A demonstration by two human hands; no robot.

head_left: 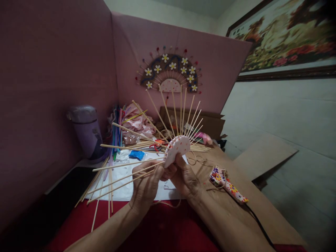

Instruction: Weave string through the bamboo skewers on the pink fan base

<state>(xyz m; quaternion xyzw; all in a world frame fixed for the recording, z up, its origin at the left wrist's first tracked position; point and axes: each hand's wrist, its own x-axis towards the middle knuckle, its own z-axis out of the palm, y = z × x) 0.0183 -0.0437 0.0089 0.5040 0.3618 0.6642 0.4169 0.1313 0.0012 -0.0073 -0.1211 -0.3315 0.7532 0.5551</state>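
Observation:
Held up over the table is a fan frame (181, 145): a half-round base in pale dotted fabric with several thin wooden sticks fanning out from its curved edge. My left hand (147, 182) is closed at the base's lower left corner, and the lowest sticks pass over its fingers. With thumb and fingers, my right hand (183, 175) pinches the base's straight edge. The fingertips behind the base are partly hidden. A thin twine (168, 203) hangs below the hands.
A flower-patterned glue gun (228, 185) with a black cord lies on brown cardboard (265, 220) at right. Behind are loose sticks (147, 144), pink fabric (139, 122) and a blue packet (137, 155). A purple flask (88, 134) stands left. A decorated fan (170, 70) hangs on the pink panel.

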